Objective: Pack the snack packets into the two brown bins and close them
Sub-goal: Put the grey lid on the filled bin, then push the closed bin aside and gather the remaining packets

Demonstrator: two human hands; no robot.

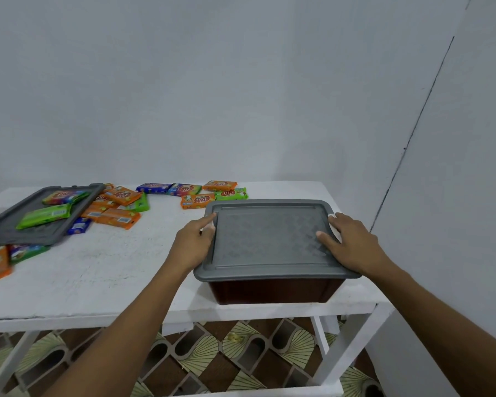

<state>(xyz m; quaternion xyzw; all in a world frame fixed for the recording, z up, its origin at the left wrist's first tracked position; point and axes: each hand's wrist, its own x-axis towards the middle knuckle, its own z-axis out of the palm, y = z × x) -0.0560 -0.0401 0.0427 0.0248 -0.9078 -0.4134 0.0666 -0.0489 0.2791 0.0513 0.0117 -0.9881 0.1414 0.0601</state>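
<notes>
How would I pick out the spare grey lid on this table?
On the white table, look to the left end, among scattered snack packets. The spare grey lid lies tilted with packets on it; the other grey lid sits on the brown bin, with the left hand and right hand on its edges.

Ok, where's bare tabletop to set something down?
Best patch: the front-centre table between the closed bin and the loose grey lid, in front of the packet pile. Crowded: the left end around that lid, and the back edge's row of packets.
</notes>
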